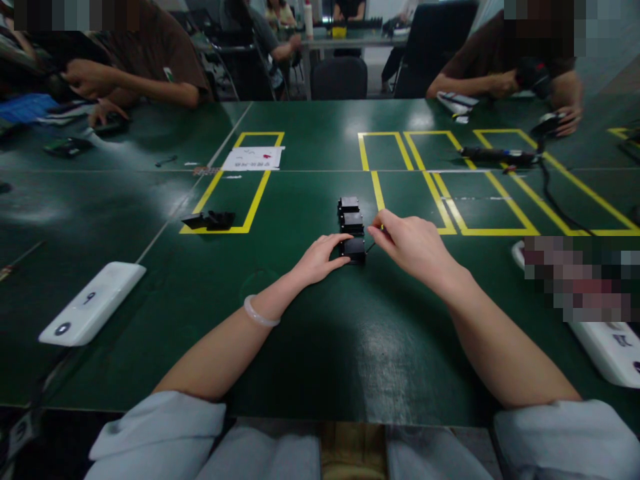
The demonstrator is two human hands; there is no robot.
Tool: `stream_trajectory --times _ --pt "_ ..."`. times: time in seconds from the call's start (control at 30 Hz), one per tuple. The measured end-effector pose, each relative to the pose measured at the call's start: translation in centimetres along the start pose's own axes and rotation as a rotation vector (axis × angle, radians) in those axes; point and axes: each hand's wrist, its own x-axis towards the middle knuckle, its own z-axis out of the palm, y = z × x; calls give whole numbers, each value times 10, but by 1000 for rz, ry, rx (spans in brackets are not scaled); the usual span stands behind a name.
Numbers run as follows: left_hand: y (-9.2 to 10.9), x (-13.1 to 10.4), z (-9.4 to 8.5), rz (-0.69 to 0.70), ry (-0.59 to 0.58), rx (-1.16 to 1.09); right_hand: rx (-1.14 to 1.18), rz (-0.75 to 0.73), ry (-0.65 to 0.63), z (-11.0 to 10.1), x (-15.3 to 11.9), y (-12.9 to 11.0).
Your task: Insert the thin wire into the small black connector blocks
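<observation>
With the clock centred on the nearest black block (355,251): holding it from nine o'clock in the left hand (320,259), with fingers and thumb clamped at its far and near sides. Lined up toward twelve o'clock: two more black blocks (353,221) on the green bench (320,353). Pinching a thin dark rod (371,248) at three o'clock in the right hand (417,248), with fingertips together. Cannot tell whether touching the block. Lying near ten o'clock: a white paper (253,159); toward eight, a white device (97,300).
</observation>
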Motion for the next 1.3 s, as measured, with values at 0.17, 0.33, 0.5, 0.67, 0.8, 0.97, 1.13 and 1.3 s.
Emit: stream_trajectory --times 0.17,0.33,0.5,0.67,0.8,0.97,1.13,1.3 --pt "0 0 0 -1 0 0 -18 -13 -3 -1 -1 -1" --pt "-1 0 0 1 0 -5 64 -44 42 -1 -3 -1" --pt "-2 0 0 9 2 3 -10 -25 -10 -3 -2 -2" --pt "-1 0 1 -4 1 3 1 -17 26 1 -1 0" --pt "0 0 1 1 1 -4 61 -39 67 2 -2 0" --pt "1 1 0 1 -3 -1 -3 -20 8 -1 -1 -1" --pt "1 1 0 -8 -4 3 -32 -16 -4 0 -1 -1" --pt "0 1 0 -3 -1 -5 38 -38 56 1 -2 0"
